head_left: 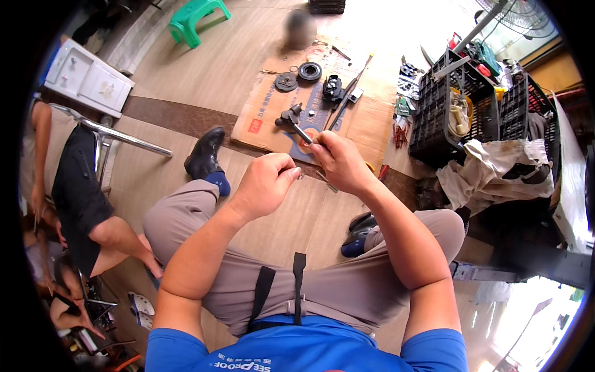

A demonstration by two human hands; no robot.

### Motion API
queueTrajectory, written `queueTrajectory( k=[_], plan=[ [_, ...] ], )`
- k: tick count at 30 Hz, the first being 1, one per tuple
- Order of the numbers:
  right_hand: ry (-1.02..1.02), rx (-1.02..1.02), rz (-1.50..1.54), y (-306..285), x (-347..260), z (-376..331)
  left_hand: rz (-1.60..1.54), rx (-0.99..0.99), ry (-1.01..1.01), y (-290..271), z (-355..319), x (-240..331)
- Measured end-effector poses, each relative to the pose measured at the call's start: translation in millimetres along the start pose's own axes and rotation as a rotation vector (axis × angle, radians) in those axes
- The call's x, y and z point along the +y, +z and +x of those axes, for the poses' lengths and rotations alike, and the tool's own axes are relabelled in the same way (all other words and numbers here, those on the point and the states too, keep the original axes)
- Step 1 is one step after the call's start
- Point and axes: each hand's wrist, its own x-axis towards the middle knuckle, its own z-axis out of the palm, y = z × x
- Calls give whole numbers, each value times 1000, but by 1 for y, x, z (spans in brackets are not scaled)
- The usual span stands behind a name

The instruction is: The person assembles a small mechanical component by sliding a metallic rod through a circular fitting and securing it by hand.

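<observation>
At the left, a green stool (193, 22) stands well apart from the work. Next, the left hand (263, 180) is closed to a fingertip pinch, seemingly on a small metal bit (301, 176), a grip suited to something that tiny. Beyond it, a flat disc (286, 82) and a black ring (309, 71) lie near each other on a cardboard sheet (375, 118), which probably keeps parts gathered and off the floor. A dark shafted part (290, 117) points away over that sheet; the right hand (339, 162) is wrapped around its near end, perhaps leaving the thick head exposed. Farther right, black crates (427, 127) likely keep loose gear contained, with cloth (496, 173) draped over one.
</observation>
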Motion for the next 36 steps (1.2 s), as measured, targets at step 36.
queueTrajectory(
  k=[36],
  plan=[
    [-41,-135,204,11,-11,-9,-334,-180,-354,-10,2,-8]
  ],
)
